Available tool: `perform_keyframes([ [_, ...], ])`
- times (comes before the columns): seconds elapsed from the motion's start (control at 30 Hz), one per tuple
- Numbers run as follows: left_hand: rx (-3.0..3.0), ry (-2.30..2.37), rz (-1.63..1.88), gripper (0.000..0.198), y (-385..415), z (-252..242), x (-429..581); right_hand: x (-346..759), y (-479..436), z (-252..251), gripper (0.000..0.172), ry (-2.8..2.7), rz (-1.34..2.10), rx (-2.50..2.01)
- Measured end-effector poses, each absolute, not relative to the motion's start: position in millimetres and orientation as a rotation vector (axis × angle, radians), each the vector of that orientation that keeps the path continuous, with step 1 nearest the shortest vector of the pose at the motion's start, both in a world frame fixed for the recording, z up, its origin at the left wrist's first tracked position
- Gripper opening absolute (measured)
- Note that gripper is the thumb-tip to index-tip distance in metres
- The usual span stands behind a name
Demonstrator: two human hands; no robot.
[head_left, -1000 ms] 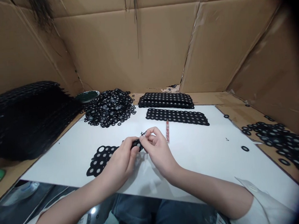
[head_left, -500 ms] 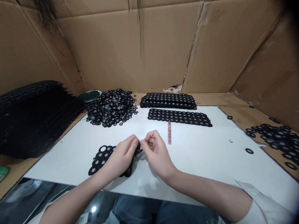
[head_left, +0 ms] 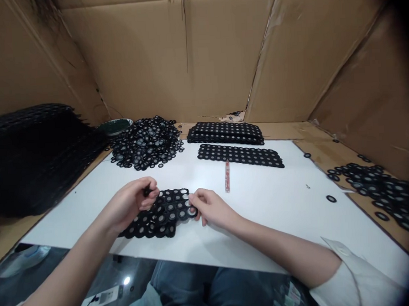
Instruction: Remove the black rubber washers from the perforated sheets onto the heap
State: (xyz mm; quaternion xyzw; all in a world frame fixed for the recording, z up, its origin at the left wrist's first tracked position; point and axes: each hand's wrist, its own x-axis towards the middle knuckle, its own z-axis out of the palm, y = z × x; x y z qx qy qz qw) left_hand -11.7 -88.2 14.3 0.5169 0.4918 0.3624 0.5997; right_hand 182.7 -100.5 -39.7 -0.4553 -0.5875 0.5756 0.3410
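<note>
A black sheet of joined rings (head_left: 171, 207) with pale centres lies partly folded over itself on the white board, near the front edge. Its right edge is pinched between the thumb and fingers of my right hand (head_left: 214, 209). My left hand (head_left: 131, 202) is raised just left of the sheet's upper part, fingers curled around a small black piece (head_left: 146, 191). The fingers hide most of that piece, so its exact shape cannot be made out. Part of the sheet's left side is behind my left hand and wrist.
Loose black rings (head_left: 145, 144) are heaped at the back left, beside a green-filled dish (head_left: 116, 126) and a large black stack (head_left: 36, 161). Finished-looking sheets (head_left: 226, 132) lie behind one flat sheet (head_left: 240, 155) and a red-and-clear stick (head_left: 227, 177). More rings (head_left: 381, 189) are scattered right.
My hands have drawn apart; the left moved left and up, off the sheet. The sheet, bunched between both hands before, is now spread flatter, its right edge in my right hand. The view shifted slightly.
</note>
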Motion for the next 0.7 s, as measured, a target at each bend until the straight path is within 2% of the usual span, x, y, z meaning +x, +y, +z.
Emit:
perform_keyframes([
  [0.1,1.387,1.359,0.835,0.037,-85,11,-38,185,-97,-47,0.028,-1.59,1.369,-1.221],
  [0.17,1.663,1.585,0.75,0.037,-86,8,-59,187,-93,-51,0.026,-1.523,1.37,-1.214],
  [0.23,1.919,1.747,0.524,0.031,-90,2,-76,189,-89,-53,0.036,-1.428,1.47,-1.208],
  [0.33,2.171,1.779,0.123,0.044,-100,-9,-87,193,-82,-54,0.051,-1.389,1.682,-1.17],
  [0.5,2.422,1.915,-0.287,0.036,-110,-16,-72,193,-79,-55,0.032,-1.399,1.782,-1.134],
  [0.7,2.473,1.783,-0.301,0.022,-104,-5,-68,195,-81,-45,0.018,-1.486,1.899,-1.078],
])
